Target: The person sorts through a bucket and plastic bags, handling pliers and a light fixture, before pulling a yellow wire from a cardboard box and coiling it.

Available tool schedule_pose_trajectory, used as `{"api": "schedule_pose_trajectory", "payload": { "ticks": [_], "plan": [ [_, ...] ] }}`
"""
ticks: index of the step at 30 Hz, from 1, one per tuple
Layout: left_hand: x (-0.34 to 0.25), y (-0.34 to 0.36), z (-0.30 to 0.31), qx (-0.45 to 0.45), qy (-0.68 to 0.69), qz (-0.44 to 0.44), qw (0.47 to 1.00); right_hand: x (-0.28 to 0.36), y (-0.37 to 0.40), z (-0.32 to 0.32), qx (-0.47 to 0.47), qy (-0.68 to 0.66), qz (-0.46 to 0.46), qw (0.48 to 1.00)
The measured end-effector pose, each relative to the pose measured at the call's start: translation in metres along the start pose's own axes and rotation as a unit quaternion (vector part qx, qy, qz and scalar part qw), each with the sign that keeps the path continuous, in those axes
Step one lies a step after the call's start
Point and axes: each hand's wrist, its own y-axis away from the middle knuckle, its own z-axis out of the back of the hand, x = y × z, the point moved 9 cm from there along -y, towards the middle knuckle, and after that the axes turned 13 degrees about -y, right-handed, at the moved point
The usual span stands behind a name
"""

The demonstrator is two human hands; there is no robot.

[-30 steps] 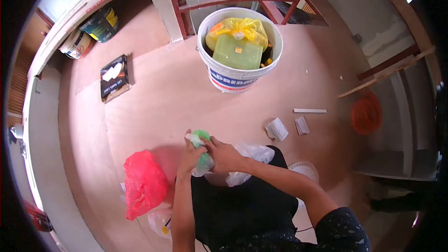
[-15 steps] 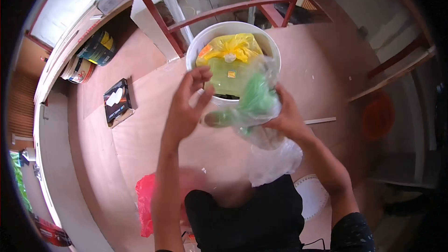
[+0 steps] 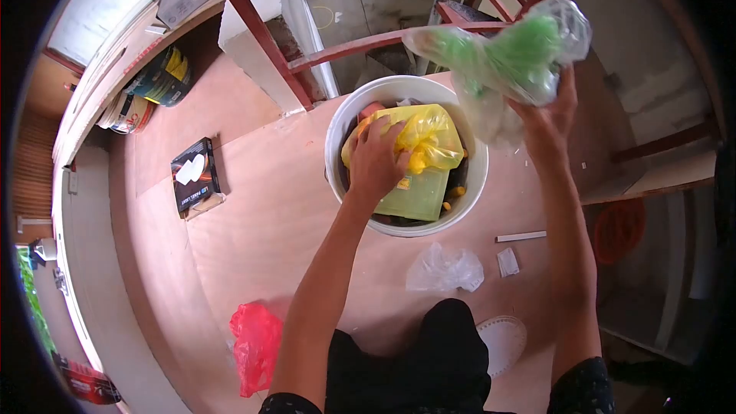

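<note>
A white bucket [image 3: 332, 161] stands on the floor in front of me. Inside it, a knotted yellow plastic bag [image 3: 437, 129] lies against a yellow-green plastic box [image 3: 414, 198]. My left hand [image 3: 376, 157] reaches into the bucket, its fingers curled over the left side of the yellow bag. Up and to the right of the bucket, my right hand [image 3: 550, 111] grips a clear plastic bag [image 3: 521, 57] with something green inside; its exact contents cannot be made out. Part of that bag hangs down by the bucket's right rim.
A red plastic bag [image 3: 255, 349], a crumpled clear bag [image 3: 446, 268] and a white oval perforated piece [image 3: 502, 345] lie near my legs. An LED panel light box [image 3: 195, 176] is at left. Red metal framing [image 3: 345, 50] rises behind the bucket. An orange basket [image 3: 619, 230] sits at right.
My right hand has lifted the green-filled clear bag up and right, away from above the bucket. My left hand has moved from the bucket's front-left side onto the yellow bag.
</note>
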Motion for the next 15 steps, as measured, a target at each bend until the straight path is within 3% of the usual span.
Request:
{"api": "schedule_pose_trajectory", "payload": {
  "ticks": [1, 3, 4, 5, 7, 9, 11, 13, 15],
  "plan": [
    [0.003, -0.001, -0.005, 0.005, 0.004, 0.002, 1.0, -0.012, -0.007, -0.005, 0.0, 0.003, -0.005, 1.0],
    [0.008, 0.001, 0.0, -0.079, 0.017, -0.01, 0.997, -0.029, -0.004, -0.004, -0.071, 0.038, -0.007, 0.997],
    [0.011, -0.002, -0.006, -0.075, 0.001, -0.007, 0.997, -0.038, 0.006, 0.001, -0.114, 0.033, -0.065, 0.991],
    [0.012, -0.007, -0.007, -0.068, 0.007, -0.004, 0.998, -0.04, 0.015, 0.001, -0.113, 0.04, -0.071, 0.99],
    [0.021, -0.018, -0.017, -0.019, 0.082, 0.031, 0.996, -0.048, 0.044, 0.019, -0.215, -0.041, -0.093, 0.971],
    [0.017, -0.027, -0.009, -0.049, 0.086, 0.012, 0.995, -0.047, 0.07, 0.026, -0.234, -0.063, -0.093, 0.966],
    [0.001, -0.028, 0.021, -0.176, -0.074, -0.001, 0.982, -0.055, 0.103, 0.045, -0.342, -0.091, -0.152, 0.923],
    [-0.017, -0.016, 0.033, -0.192, -0.045, -0.013, 0.98, -0.055, 0.12, 0.053, -0.372, -0.1, -0.159, 0.909],
    [-0.069, 0.01, 0.003, 0.033, 0.092, -0.233, 0.968, -0.056, 0.132, 0.063, -0.407, -0.111, -0.163, 0.892]
  ]
}}
